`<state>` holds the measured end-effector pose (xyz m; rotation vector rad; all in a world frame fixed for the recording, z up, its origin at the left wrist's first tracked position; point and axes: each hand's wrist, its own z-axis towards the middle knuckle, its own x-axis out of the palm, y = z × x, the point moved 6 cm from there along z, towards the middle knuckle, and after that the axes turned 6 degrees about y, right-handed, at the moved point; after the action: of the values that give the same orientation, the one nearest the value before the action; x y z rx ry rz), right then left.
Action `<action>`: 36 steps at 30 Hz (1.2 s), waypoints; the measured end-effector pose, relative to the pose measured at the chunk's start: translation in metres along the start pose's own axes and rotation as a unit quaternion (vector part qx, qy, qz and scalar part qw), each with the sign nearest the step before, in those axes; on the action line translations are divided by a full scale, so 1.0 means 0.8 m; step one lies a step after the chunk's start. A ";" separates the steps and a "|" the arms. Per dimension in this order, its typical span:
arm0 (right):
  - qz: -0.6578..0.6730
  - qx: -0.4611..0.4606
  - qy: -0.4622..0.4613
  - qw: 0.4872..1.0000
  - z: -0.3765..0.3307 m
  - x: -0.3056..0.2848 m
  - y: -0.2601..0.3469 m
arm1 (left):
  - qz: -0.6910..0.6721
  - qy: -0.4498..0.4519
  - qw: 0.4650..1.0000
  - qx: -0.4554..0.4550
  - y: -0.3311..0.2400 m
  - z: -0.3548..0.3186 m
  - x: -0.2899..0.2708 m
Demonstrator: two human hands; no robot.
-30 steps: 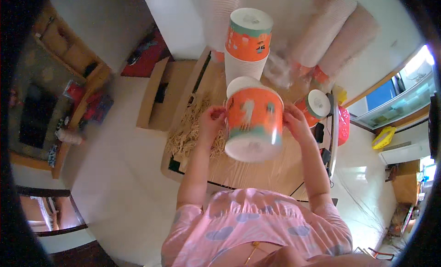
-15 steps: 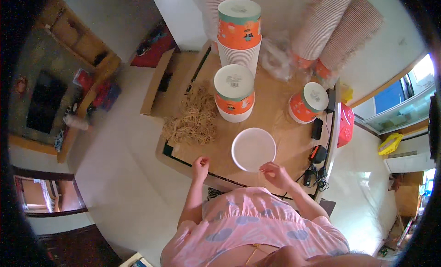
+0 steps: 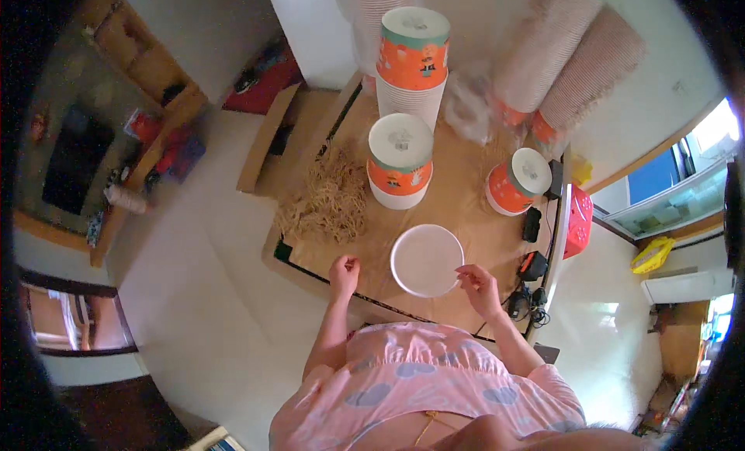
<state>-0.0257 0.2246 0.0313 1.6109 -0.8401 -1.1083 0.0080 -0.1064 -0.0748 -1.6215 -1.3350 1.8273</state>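
A white-rimmed paper tub [image 3: 426,259] stands mouth up near the front of the table, its pale inside showing. At its right rim is my right hand [image 3: 479,289], thumb and fingers pinched on the edge. My left hand [image 3: 344,276] is curled closed above the table's front edge, left of the tub and apart from it. Whatever its fingers may hold is hidden. Close beyond that hand lies a heap of tan shredded paper [image 3: 330,199]. Behind the tub, a short upside-down stack of orange and green paper tubs [image 3: 400,175] stands in front of a taller stack [image 3: 414,63].
Another upside-down orange tub [image 3: 508,189] sits at the right. Black adapters and cables [image 3: 528,300] line the right table edge. Plastic-wrapped tub stacks [image 3: 547,63] lean at the back right. An open cardboard box [image 3: 268,140] adjoins the table's left side.
My right hand has shifted from the tub's near rim to its right rim. My left hand has moved slightly forward. The view has tilted a little; the tubs stay in place.
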 end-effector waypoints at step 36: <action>0.074 -0.005 -0.041 0.996 0.034 0.026 0.067 | -0.340 0.037 0.940 -0.012 -0.038 0.128 -0.026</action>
<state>-0.0449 0.1811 0.0742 1.4791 -0.9900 -1.0767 -0.0889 -0.1493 -0.0482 -1.0246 -1.6188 1.3157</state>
